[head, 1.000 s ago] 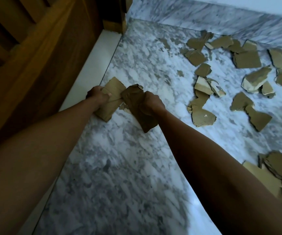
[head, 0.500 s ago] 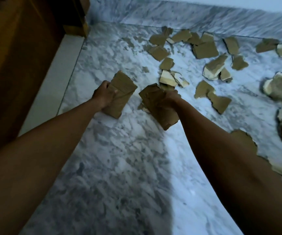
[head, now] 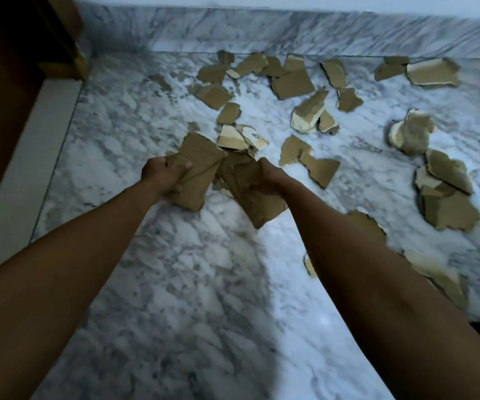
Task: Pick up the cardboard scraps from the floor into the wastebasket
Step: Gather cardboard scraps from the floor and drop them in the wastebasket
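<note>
- Marble floor filled most of the frame; a marble skirting ran along the top edge.
- Dark wooden furniture occupied the upper left, cut off by the frame edge; what it was could not be made out.
- Both forearms entered from the bottom corners and met at centre frame.
- Loose cardboard scraps lay scattered on the floor across the upper middle and right; several at the right overlapped in a pile, and one was partly hidden behind the right forearm.
- Left hand was clamped on a flat cardboard piece, held up off the floor.
- Right hand gripped a crumpled bunch of scraps; fingers were hidden behind the cardboard.
- The two held bundles touched at centre.
- Small scrap at lower centre was half covered by the right forearm.
- Wastebasket was out of frame.
</note>
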